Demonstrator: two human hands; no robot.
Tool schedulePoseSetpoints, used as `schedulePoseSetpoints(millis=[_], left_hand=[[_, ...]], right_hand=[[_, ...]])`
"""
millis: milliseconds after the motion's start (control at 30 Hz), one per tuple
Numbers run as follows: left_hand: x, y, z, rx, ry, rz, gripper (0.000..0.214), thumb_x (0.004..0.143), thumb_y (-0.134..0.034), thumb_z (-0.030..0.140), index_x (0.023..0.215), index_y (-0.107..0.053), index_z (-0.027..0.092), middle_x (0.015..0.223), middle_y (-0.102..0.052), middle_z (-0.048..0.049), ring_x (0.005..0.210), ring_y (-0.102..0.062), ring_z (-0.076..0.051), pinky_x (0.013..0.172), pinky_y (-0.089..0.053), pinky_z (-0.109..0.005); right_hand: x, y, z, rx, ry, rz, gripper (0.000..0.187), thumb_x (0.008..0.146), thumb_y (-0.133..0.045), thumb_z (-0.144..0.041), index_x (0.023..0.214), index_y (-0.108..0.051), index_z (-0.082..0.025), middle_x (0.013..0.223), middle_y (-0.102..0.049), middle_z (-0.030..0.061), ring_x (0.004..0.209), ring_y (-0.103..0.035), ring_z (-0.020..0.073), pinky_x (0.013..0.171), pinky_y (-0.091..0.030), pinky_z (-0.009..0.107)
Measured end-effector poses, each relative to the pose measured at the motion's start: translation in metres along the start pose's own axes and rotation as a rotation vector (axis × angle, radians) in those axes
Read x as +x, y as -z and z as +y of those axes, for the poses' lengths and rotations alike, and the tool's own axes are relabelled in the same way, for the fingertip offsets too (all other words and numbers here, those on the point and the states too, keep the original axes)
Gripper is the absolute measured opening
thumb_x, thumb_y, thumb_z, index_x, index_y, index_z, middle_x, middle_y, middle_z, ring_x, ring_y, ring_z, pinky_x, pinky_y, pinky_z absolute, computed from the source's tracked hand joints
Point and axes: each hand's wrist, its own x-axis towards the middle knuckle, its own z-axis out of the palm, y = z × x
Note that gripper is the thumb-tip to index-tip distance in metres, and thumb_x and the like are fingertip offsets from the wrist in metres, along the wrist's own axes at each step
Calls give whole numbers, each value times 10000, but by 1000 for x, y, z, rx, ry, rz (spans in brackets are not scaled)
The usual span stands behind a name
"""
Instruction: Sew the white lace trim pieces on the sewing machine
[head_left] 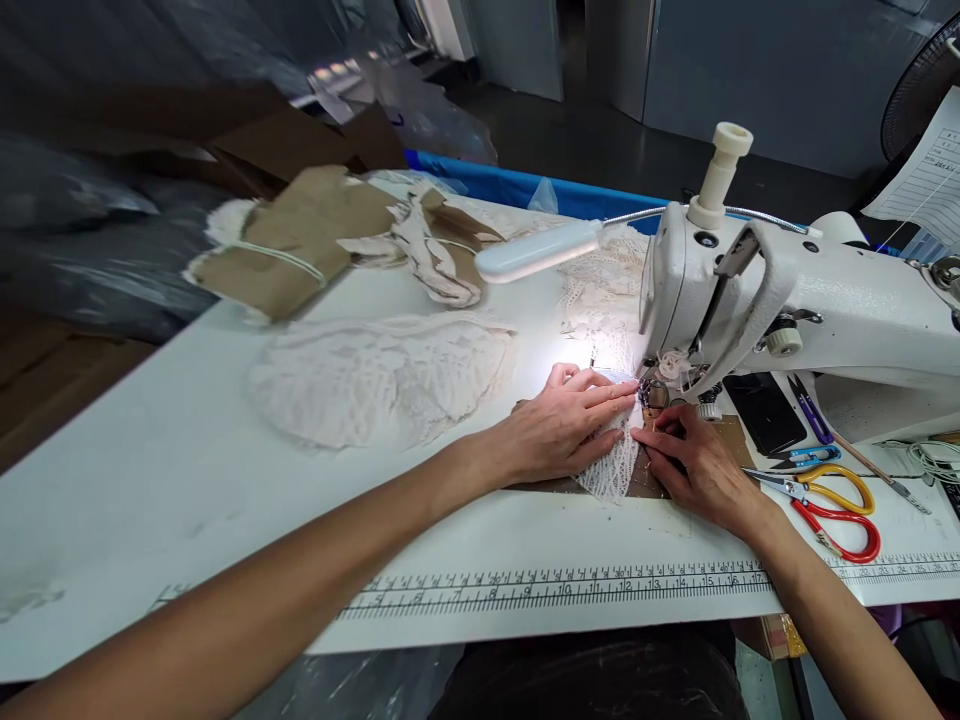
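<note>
A strip of white lace (611, 475) lies under the needle area of a white sewing machine (847, 290). My left hand (566, 425) rests flat on the lace, its fingers stretched toward the presser foot (652, 395). To the right of the foot is my right hand (694, 465), its fingers bent and the fingertips closed at the lace's right edge. Beneath the lace shows a brown sheet (649, 480). The needle tip and the fabric under my left palm are hidden.
White lace pieces (375, 380) lie left on the table, with tied brown bundles (300, 240) behind. A lamp (536, 250) lights the sewing spot. At right are a phone (765, 412), thread snips (810, 410) and red-and-yellow scissors (840, 510). A ruler scale (562, 590) runs along the front edge.
</note>
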Motion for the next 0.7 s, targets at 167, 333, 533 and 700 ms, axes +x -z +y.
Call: schedulePoseSetpoints(millis=[167, 333, 533, 700], left_hand=[[0, -2, 2, 1, 9, 14, 351, 980, -369, 276, 1224, -594, 162, 1331, -621, -142, 1096, -559, -306, 898, -393, -522], [0, -1, 6, 27, 43, 10, 324, 971, -391, 273, 1184, -604, 154, 1353, -606, -134, 1094, -557, -310, 900, -399, -525], [1, -3, 8, 51, 20, 49, 328, 980, -366, 265, 1167, -608, 146, 1342, -609, -143, 1041, -572, -290, 903, -393, -513], [1, -9, 12, 151, 14, 109, 349, 991, -347, 250, 1168, -615, 113, 1322, -610, -176, 1051, -578, -290, 908, -408, -499]], right_hand=[[3, 3, -4, -33, -17, 9, 269, 943, -543, -189, 1163, -695, -212, 1035, -571, 117, 964, -557, 240, 849, -572, 424], [5, 5, -6, -29, -4, 28, 260, 939, -547, -175, 1136, -711, -216, 1017, -570, 109, 941, -577, 224, 834, -579, 398], [3, 5, -5, -21, -14, 33, 259, 959, -523, -204, 1137, -711, -206, 1020, -566, 107, 924, -591, 219, 824, -581, 404], [3, 6, 0, -34, 28, 12, 260, 971, -519, -223, 1170, -687, -217, 1043, -563, 102, 947, -585, 206, 851, -577, 392]])
